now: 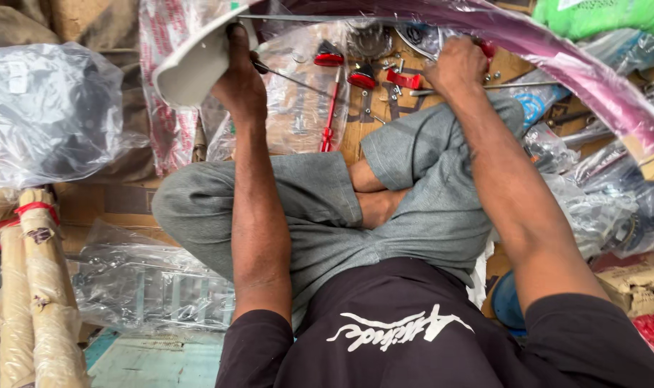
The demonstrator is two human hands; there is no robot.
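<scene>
At the far left a crumpled clear plastic bag (47, 108) with dark parts inside lies on brown cardboard, and below it stand paper-wrapped tubes (32, 287) bound with red tape. Beside them a flat clear packet (147, 284) holding chrome parts rests on the floor, whose pale painted boards (154, 363) show at the bottom edge.

The person sits cross-legged in grey trousers and a black shirt. The left hand (239, 75) is closed around the edge of a white-lined, plastic-wrapped curved mudguard (197, 61) at the top left, and a thin metal rod (291, 77) sticks out from that grip toward the right. Just right of it, on a sheet of cardboard (352, 136) spread over the floor, lie a red-handled tool (330, 108), red reflectors (361, 75), a red clip (404, 79) and scattered bolts.

The right hand (456, 66) is clenched near the top centre, beneath a purple plastic-wrapped bicycle rim (557, 61) that arcs across to the right edge; what it grips I cannot tell. Further right are more clear bags of chrome parts (607, 208), a green wrapped bundle (607, 16) in the top corner and a small cardboard box (639, 287)
</scene>
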